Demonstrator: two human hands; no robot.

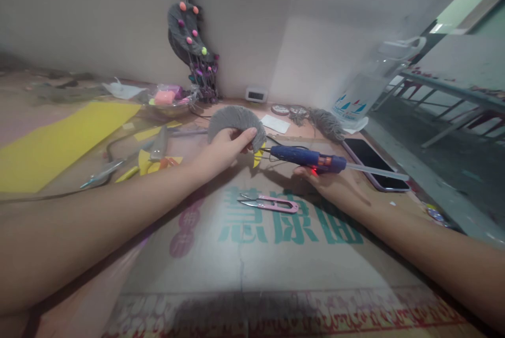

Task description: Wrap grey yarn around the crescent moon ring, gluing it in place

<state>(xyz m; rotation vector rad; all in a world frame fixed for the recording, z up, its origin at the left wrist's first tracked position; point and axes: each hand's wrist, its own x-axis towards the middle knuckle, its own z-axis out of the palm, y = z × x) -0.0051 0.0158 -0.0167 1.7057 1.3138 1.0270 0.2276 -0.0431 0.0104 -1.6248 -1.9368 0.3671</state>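
Nearest, a printed cardboard sheet (pixel 185 280) lies on the counter, a band of red pattern along its near edge and large teal characters farther up. On those characters rest pink thread snips (pixel 278 205), their blades pointing left. Just beyond, the right hand (pixel 317 179) holds a blue glue gun (pixel 295 156), its fingers mostly hidden at the grip; a red light glows there and a pale glue stick (pixel 374 171) juts out behind. The nozzle points left at a small yellow piece (pixel 258 157) by the right end of a gray yarn-wrapped crescent (pixel 232 117); I cannot tell if they touch. The left hand (pixel 231 143) has its fingers closed on that crescent, above the cardboard's far part. A phone (pixel 374 163) lies to the right, a yellow sheet (pixel 74 143) to the left. Farther back, a second gray crescent (pixel 181 30) with colored beads hangs against the wall.
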